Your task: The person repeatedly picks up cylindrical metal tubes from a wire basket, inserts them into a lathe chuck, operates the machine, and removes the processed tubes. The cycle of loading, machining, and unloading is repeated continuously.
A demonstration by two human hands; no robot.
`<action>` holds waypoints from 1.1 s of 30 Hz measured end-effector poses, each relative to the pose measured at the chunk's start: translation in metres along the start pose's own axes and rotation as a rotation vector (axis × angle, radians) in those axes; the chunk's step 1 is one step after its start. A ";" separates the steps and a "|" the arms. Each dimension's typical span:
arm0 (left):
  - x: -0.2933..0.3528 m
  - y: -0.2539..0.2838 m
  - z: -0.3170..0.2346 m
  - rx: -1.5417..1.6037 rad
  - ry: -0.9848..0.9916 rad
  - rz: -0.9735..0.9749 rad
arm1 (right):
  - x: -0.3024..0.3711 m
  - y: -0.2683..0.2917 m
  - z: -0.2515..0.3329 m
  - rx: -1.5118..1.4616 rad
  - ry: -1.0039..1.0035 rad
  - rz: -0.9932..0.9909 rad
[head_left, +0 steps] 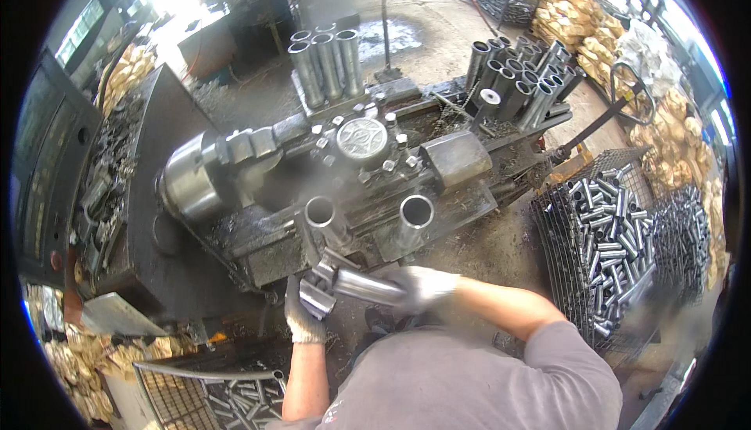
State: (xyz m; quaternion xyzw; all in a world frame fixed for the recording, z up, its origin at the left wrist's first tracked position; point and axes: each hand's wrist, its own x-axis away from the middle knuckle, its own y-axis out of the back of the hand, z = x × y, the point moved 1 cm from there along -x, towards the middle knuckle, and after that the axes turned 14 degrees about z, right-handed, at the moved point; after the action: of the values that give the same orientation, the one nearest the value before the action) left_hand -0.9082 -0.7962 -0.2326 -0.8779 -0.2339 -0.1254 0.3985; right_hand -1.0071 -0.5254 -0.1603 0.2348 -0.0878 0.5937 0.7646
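head: worn fisheye, wide | looks down, forward | wearer's shirt (477,375) close below, lathe (363,139) farther

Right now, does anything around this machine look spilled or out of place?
Loose metal pieces lie jumbled on the machine's left end, unlike the standing tubes. A pale patch on the floor behind might be a spill or just light; I can't tell.

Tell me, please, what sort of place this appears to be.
It is most likely a metalworking shop: a lathe-like machine with a round chuck fills the middle, open metal tubes stand in a cluster at its right end, and a wire basket holds many short metal pieces.
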 end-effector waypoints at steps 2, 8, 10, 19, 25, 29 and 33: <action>0.003 -0.004 -0.007 -0.147 -0.062 0.099 | 0.069 0.043 0.030 0.030 -0.134 -0.041; -0.036 -0.111 -0.028 -1.445 -0.850 0.082 | 0.077 0.194 0.027 0.000 0.060 -0.879; -0.056 -0.120 -0.030 -1.388 -0.744 0.078 | 0.057 0.224 0.004 -0.018 -0.009 -0.972; -0.042 -0.034 -0.086 -0.481 -0.453 0.152 | 0.093 0.133 0.058 0.354 -0.242 -1.095; -0.023 -0.006 -0.083 0.393 -0.223 0.498 | -0.083 -0.049 0.060 0.511 -0.172 -0.352; -0.021 0.022 -0.081 0.351 -0.126 0.476 | -0.141 -0.037 0.021 0.709 -0.221 -0.355; -0.029 0.034 -0.074 0.249 -0.105 0.384 | -0.100 0.009 0.098 -0.267 -0.137 -0.258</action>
State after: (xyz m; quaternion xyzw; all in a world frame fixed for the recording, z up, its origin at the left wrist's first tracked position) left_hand -0.9178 -0.8809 -0.2180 -0.8558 -0.0967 0.0282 0.5074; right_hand -1.0298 -0.6562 -0.1133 0.1805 -0.1871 0.4566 0.8509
